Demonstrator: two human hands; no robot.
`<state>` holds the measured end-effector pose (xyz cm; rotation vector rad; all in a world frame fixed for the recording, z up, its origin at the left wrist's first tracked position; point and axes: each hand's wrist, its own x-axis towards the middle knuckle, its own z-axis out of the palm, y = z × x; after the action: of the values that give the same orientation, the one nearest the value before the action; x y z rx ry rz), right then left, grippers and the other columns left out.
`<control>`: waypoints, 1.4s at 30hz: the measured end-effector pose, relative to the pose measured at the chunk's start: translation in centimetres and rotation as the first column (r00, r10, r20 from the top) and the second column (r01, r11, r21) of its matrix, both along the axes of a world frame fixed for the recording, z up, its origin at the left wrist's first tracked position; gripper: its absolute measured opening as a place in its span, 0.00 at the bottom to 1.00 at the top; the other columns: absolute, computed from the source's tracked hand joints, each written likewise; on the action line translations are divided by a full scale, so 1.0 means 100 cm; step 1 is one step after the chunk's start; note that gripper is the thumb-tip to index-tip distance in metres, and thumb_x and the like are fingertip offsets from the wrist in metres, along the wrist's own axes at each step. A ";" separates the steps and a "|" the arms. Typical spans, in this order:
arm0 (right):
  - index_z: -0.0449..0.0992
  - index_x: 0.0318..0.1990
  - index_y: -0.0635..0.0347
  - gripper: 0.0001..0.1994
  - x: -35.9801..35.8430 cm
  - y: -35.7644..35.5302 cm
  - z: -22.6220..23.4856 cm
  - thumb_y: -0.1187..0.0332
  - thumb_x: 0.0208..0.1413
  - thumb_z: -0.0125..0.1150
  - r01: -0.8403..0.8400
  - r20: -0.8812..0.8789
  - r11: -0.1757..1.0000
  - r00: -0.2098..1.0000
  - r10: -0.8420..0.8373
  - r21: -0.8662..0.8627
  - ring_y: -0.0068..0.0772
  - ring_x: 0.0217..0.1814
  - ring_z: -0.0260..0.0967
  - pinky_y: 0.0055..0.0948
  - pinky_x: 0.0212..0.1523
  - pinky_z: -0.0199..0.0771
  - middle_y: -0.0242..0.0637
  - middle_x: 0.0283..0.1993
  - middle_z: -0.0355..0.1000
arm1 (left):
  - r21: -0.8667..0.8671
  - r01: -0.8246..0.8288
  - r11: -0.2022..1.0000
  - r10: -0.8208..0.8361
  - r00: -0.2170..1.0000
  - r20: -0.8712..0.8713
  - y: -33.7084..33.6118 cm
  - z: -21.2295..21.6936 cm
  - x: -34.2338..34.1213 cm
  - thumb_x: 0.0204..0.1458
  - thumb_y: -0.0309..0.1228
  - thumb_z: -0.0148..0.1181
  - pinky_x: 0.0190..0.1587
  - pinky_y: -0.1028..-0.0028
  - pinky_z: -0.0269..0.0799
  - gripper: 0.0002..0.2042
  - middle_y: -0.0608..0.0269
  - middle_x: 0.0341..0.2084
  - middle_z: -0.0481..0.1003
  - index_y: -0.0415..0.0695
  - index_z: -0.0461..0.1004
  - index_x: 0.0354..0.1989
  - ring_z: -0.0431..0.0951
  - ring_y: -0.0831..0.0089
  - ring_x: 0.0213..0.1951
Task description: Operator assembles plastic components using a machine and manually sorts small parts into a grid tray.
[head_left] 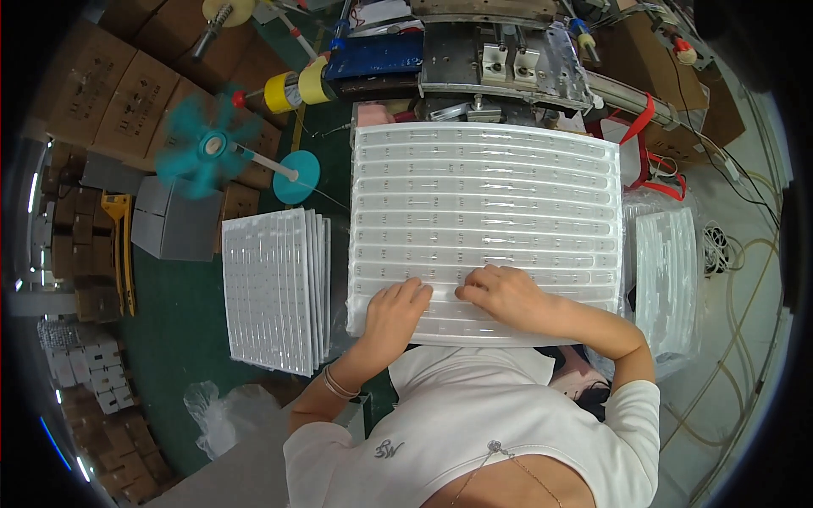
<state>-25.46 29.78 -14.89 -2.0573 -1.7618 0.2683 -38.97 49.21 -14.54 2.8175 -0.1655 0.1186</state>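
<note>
A large white plastic tray (487, 203) lies before me, its long rows of shallow grooves running left to right. Small slender clear pieces sit in the grooves, too small to name. Over the tray's near part, left of its middle, my left hand (396, 315) rests with bent fingers pressed together. My right hand (510, 298) is a short way to the right, fingers curled and thumb and forefinger pinched low over the same groove. Whatever is between the fingertips of either hand is too small or hidden to make out.
Similar trays stand stacked at the left (267, 288), and more wrapped trays (666, 271) are at the right. Beyond the big tray is a metal machine (508, 72). A turquoise fan (212, 146) stands left, near cardboard boxes (127, 93). Clear plastic wrap (220, 415) lies lower left.
</note>
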 end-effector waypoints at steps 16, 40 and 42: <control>0.71 0.40 0.61 0.08 0.075 -0.040 0.057 0.72 0.53 0.57 0.643 -0.634 0.757 0.635 -0.441 0.118 0.23 0.39 0.67 0.21 0.34 0.67 0.33 0.44 0.71 | 0.050 0.215 0.975 -0.211 0.975 -0.069 -0.016 0.007 0.019 0.43 0.25 0.60 0.47 0.66 0.60 0.16 0.59 0.40 0.69 0.42 0.71 0.44 0.67 0.64 0.45; 0.75 0.41 0.59 0.11 0.231 0.062 0.076 0.70 0.48 0.62 0.568 -0.183 0.411 0.717 -0.673 0.713 0.39 0.38 0.72 0.33 0.34 0.73 0.37 0.39 0.74 | -0.125 -0.101 0.987 0.160 0.713 0.683 0.007 0.082 0.284 0.47 0.34 0.61 0.44 0.67 0.54 0.15 0.64 0.29 0.72 0.49 0.73 0.45 0.69 0.68 0.36; 0.75 0.40 0.58 0.11 0.238 0.079 0.081 0.67 0.49 0.61 0.589 0.118 0.553 0.614 -0.780 0.590 0.42 0.37 0.71 0.37 0.36 0.70 0.37 0.37 0.74 | -0.261 -0.082 0.962 0.221 0.796 0.563 0.012 0.079 0.241 0.47 0.31 0.61 0.41 0.69 0.59 0.14 0.63 0.28 0.73 0.46 0.73 0.44 0.70 0.71 0.31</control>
<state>-1.64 37.65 -6.74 -2.2769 -0.8407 -0.8013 -14.87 50.39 -6.62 2.4687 -0.0522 0.9929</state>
